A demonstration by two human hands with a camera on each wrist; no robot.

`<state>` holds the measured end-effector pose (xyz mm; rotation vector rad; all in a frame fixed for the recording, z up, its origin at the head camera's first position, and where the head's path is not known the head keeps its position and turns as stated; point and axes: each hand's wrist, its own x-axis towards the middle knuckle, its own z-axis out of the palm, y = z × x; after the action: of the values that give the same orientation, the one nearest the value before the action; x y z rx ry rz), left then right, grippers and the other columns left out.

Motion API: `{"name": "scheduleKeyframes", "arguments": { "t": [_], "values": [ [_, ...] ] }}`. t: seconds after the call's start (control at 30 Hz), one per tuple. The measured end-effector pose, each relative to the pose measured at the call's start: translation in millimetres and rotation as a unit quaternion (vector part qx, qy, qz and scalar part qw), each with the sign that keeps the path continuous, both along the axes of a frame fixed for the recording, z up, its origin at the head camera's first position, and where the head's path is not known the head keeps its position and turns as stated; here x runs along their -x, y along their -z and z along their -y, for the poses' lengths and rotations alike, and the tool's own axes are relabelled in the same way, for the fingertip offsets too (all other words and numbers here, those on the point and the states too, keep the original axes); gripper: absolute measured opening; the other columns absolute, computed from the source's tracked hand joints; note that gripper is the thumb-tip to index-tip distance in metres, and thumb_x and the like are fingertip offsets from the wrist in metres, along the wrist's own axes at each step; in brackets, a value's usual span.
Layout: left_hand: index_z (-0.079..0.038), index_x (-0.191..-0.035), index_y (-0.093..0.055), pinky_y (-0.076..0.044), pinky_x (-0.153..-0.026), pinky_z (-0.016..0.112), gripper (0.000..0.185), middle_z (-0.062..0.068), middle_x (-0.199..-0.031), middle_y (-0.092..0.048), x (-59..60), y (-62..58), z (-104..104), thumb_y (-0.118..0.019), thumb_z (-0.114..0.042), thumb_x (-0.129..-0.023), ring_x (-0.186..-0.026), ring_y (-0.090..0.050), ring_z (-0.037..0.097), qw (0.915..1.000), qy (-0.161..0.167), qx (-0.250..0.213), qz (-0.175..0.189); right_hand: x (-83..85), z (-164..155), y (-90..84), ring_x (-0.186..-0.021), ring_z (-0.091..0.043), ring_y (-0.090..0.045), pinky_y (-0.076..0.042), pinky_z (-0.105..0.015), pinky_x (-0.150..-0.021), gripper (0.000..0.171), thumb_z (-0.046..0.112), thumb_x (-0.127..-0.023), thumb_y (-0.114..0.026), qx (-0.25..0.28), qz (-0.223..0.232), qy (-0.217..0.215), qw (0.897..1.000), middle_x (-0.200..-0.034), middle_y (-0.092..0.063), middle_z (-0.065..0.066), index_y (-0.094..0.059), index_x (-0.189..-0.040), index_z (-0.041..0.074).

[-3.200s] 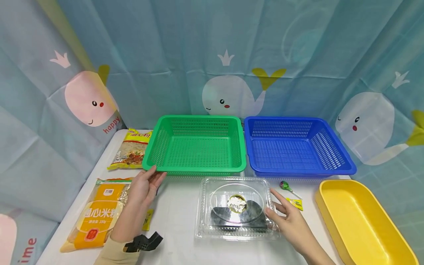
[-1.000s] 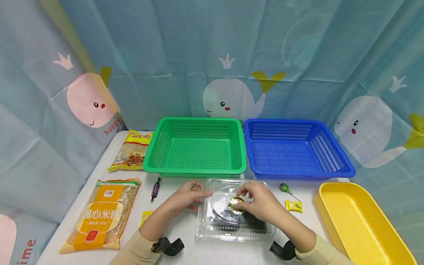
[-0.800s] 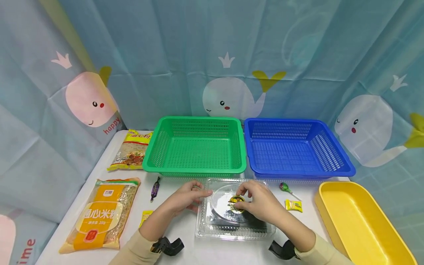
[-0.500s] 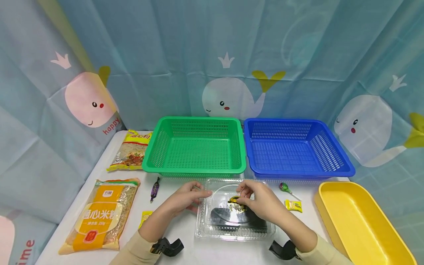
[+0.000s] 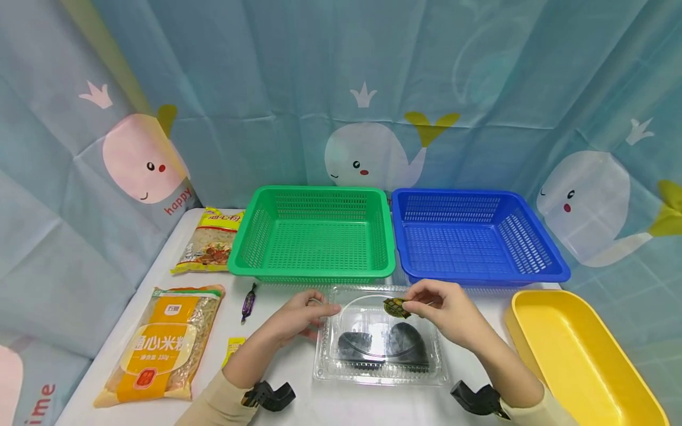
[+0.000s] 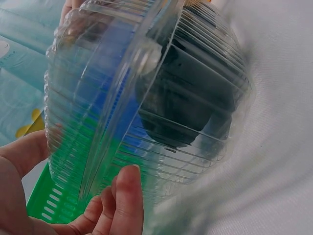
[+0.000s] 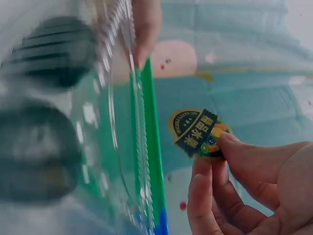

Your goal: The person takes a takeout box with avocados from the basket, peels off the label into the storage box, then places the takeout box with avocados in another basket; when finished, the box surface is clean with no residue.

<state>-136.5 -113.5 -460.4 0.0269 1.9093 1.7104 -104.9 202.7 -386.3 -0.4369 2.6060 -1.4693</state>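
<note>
A clear plastic clamshell container (image 5: 351, 370) lies closed on the white table, with two dark, rounded shapes showing inside. My left hand (image 5: 301, 318) grips its left edge, thumb over the lid and fingers down the side; in the left wrist view the fingers (image 6: 128, 200) lie against the ribbed wall. Just above the lid's upper right, my right hand (image 5: 447, 310) pinches a round black-and-gold sticker (image 7: 196, 132) between thumb and fingertips. The sticker is off the lid and bears light characters on a dark band. Reflections partly hide the container's contents.
Behind the container stand a green basket (image 5: 314, 277) and a blue basket (image 5: 485, 278). A yellow bin (image 5: 581, 355) is at right. Left of the container lie a purple-wrapped candy (image 5: 248, 303), a yellow packet (image 5: 232, 349), an orange-labelled bag (image 5: 160, 346) and a yellow bag (image 5: 210, 241).
My left hand came from the green basket to the container. My right hand peeled the sticker from the lid and moved up and right, covering the lollipop and small yellow candy.
</note>
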Motion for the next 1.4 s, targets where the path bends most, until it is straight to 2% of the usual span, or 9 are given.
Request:
{"name": "scheduleKeyframes", "arguments": {
  "t": [0.17,0.3,0.47,0.57,0.7,0.83,1.1,1.27,1.4],
  "values": [
    [0.001,-0.115,-0.048,-0.064,-0.062,0.035,0.050,0.011,-0.095,-0.063,0.1,1.1,1,-0.076,-0.032,-0.090,-0.078,-0.065,0.020,1.0000,0.000,-0.002,-0.003,-0.3,-22,-4.4,-0.073,-0.013,-0.069,-0.062,-0.032,-0.065,0.016,0.015,-0.092,-0.074,0.034,0.018,0.027,0.999,-0.087,-0.073,-0.009,-0.069,-0.101,0.003],
    [0.000,-0.114,-0.048,-0.064,-0.062,0.036,0.050,0.010,-0.093,-0.063,-0.1,2.1,0,-0.077,-0.033,-0.090,-0.077,-0.065,0.019,1.0000,0.003,-0.006,0.000,-1.0,-44,-6.7,-0.073,-0.014,-0.070,-0.063,-0.032,-0.065,0.018,0.016,-0.094,-0.073,0.034,0.011,0.062,0.997,-0.088,-0.073,-0.013,-0.069,-0.103,0.001],
    [0.000,-0.115,-0.048,-0.064,-0.061,0.035,0.051,0.010,-0.094,-0.063,-0.5,3.2,-1,-0.076,-0.034,-0.090,-0.076,-0.065,0.019,1.0000,0.005,-0.006,0.004,-3.1,-76,-10.7,-0.075,-0.015,-0.070,-0.062,-0.029,-0.066,0.024,0.022,-0.096,-0.071,-0.007,0.000,0.111,0.994,-0.093,-0.074,-0.010,-0.069,-0.108,0.001],
    [0.000,-0.115,-0.048,-0.064,-0.061,0.034,0.051,0.010,-0.094,-0.064,-0.9,3.1,-1,-0.076,-0.034,-0.090,-0.076,-0.065,0.019,1.0000,0.005,-0.007,0.004,-4.4,-99,-12.2,-0.076,-0.015,-0.069,-0.062,-0.028,-0.067,0.029,0.026,-0.097,-0.070,-0.030,0.007,0.139,0.990,-0.094,-0.074,-0.002,-0.068,-0.112,0.001],
    [0.000,-0.115,-0.048,-0.063,-0.060,0.033,0.052,0.010,-0.094,-0.064,-1.0,3.7,-1,-0.076,-0.035,-0.090,-0.076,-0.064,0.019,1.0000,0.003,-0.004,0.001,-5.1,-134,-9.5,-0.079,-0.011,-0.069,-0.062,-0.027,-0.068,0.030,0.025,-0.098,-0.069,-0.014,0.029,0.163,0.986,-0.095,-0.073,0.012,-0.067,-0.115,0.000],
    [-0.001,-0.115,-0.048,-0.063,-0.059,0.032,0.052,0.010,-0.094,-0.064,-1.4,4.3,-1,-0.076,-0.037,-0.090,-0.076,-0.064,0.018,1.0000,0.003,0.001,-0.001,-7.6,-165,-5.5,-0.083,-0.006,-0.069,-0.062,-0.025,-0.069,0.025,0.023,-0.098,-0.068,0.000,0.054,0.180,0.982,-0.095,-0.071,0.018,-0.069,-0.114,0.004],
    [-0.002,-0.113,-0.048,-0.061,-0.057,0.030,0.051,0.010,-0.094,-0.064,-3.3,2.9,0,-0.076,-0.038,-0.090,-0.076,-0.063,0.018,1.0000,-0.005,0.007,0.000,-16.4,-211,8.4,-0.083,-0.005,-0.068,-0.062,-0.025,-0.072,0.023,0.034,-0.099,-0.066,-0.008,0.134,0.219,0.967,-0.093,-0.070,0.022,-0.071,-0.112,0.016],
    [-0.002,-0.112,-0.050,-0.060,-0.057,0.029,0.050,0.009,-0.094,-0.060,-3.9,2.2,0,-0.075,-0.039,-0.090,-0.076,-0.059,0.017,0.9998,-0.010,0.015,-0.004,-18.7,-232,20.9,-0.083,-0.005,-0.068,-0.063,-0.025,-0.073,0.024,0.038,-0.099,-0.065,-0.015,0.168,0.232,0.958,-0.090,-0.070,0.021,-0.072,-0.109,0.017],
    [-0.002,-0.111,-0.050,-0.059,-0.058,0.028,0.050,0.009,-0.096,-0.059,-3.5,3.2,-1,-0.075,-0.040,-0.090,-0.077,-0.058,0.018,0.9997,-0.013,0.019,-0.005,-18.7,-243,29.5,-0.083,-0.006,-0.067,-0.062,-0.027,-0.075,0.033,0.044,-0.097,-0.065,-0.037,0.201,0.244,0.948,-0.088,-0.071,0.016,-0.072,-0.110,0.015]
  ]
}}
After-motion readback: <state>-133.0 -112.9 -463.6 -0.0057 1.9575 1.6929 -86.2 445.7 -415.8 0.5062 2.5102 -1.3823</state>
